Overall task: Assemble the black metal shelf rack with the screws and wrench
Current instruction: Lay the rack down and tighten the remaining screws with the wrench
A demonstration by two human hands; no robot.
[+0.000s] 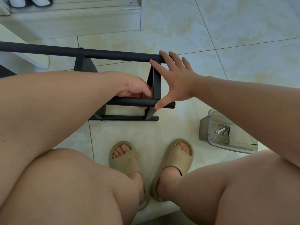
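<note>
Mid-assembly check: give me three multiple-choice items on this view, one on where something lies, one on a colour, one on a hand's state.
1. Where does the small silver wrench lie?
A. on the floor tiles
B. inside the clear plastic container
C. in the right hand

2. What colour are the slide sandals?
A. tan
B. red
C. blue

3. What is the left hand doing?
A. hanging idle
B. resting on a knee
C. gripping the lower black metal tube

Answers: B, the wrench rests beside the screws within the container's walls; A, both sandals are tan; C, its fingers curl round the tube.
</note>
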